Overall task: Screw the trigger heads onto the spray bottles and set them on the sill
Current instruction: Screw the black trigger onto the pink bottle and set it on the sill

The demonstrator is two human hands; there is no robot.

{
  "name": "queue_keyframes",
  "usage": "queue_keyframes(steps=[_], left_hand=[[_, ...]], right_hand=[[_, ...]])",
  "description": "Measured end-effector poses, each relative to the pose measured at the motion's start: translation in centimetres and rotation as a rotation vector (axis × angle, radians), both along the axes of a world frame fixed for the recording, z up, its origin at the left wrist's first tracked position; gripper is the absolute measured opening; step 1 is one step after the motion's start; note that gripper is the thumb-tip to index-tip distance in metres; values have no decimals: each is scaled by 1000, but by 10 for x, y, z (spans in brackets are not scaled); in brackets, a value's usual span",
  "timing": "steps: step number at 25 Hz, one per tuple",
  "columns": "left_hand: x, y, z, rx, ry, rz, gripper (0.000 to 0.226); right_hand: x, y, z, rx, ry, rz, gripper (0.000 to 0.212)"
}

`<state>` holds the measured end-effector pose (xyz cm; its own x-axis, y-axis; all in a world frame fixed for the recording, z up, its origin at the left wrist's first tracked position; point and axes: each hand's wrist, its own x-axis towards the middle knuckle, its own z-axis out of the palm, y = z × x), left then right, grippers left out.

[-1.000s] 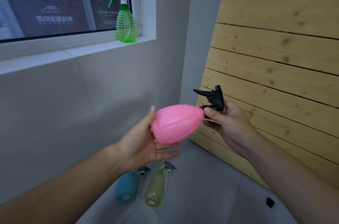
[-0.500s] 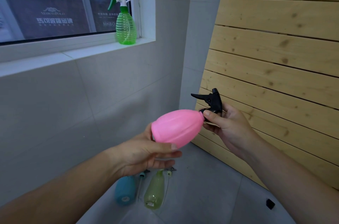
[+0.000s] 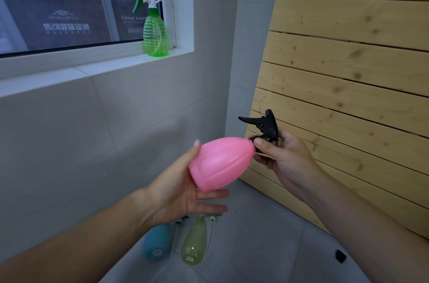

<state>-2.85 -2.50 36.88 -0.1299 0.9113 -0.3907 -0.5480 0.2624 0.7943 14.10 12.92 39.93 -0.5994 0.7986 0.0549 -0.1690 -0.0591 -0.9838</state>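
Observation:
A pink spray bottle (image 3: 220, 164) lies tilted in mid-air, neck pointing right. My right hand (image 3: 285, 157) pinches the collar of the black trigger head (image 3: 267, 127) that sits on its neck. My left hand (image 3: 176, 192) is flat against the bottle's base, fingers straight and apart below it, thumb up along its side. A green bottle (image 3: 155, 36) with a white trigger head stands upright at the right end of the white sill (image 3: 92, 69). A blue bottle (image 3: 155, 244) and a yellow-green bottle (image 3: 194, 241) lie on the floor with loose trigger heads beside their necks.
A wall of pale wooden slats (image 3: 348, 73) leans close on the right, just behind my right hand. The grey tiled wall and window lie to the left. A small black piece (image 3: 340, 256) lies on the floor at the lower right.
My left hand has let go of the pink bottle's base and straightened its fingers; half a second ago they were curled around it. My right hand stays on the trigger head.

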Motion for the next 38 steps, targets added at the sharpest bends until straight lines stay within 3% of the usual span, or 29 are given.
queue_keyframes(steps=[2,5,9,14,18,28,33,38], left_hand=[[0,1,-1,-11,59,19,89],[-5,1,-3,120,148,144,101],[-2,1,-5,35,48,63,66],[-6,1,-5,81,30,90,73],[0,2,-13,115,134,168,81],[-2,3,-20,269,458,282,66],[-7,3,-15,202,505,158,72],[-10,-2,-12,118,598,-69,73]], right_hand=[[1,1,0,3,3,-14,24],[3,2,0,-39,18,-30,23],[-1,-1,0,-39,37,1,27],[-5,-4,-3,-70,147,34,19],[-8,-3,-5,-108,155,28,12],[-13,-3,-10,-144,179,-32,12],[-9,2,-9,-180,155,19,13],[-12,5,-2,-24,28,84,32]])
